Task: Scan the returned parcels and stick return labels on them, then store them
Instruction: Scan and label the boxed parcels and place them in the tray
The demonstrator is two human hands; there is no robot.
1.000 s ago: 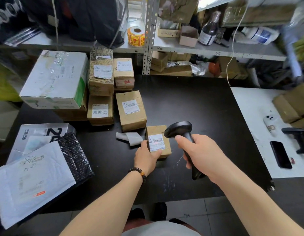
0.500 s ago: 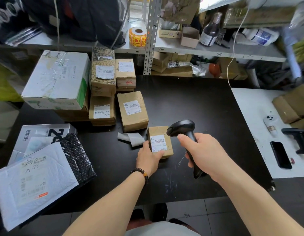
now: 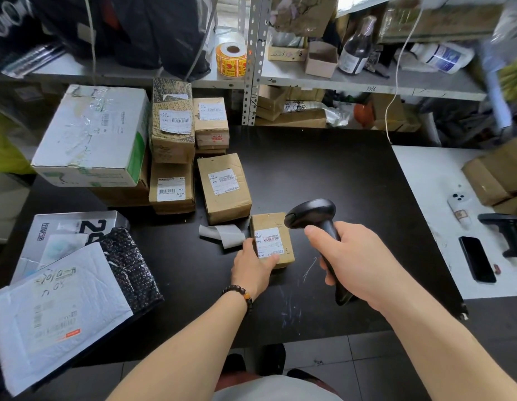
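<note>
Head view: a worker's left hand holds a small brown parcel mid-desk, thumb on its left side, fingers curled over its near edge. The right hand wraps its fingers round a black scanner just above the parcel. Labelled parcels crowd the far left corner; an open carton sits on the shelf, contents unclear.

Black table; cardboard parcels stacked back-left; small parcel ctr, paper strip beside; mailers left edge.
</note>
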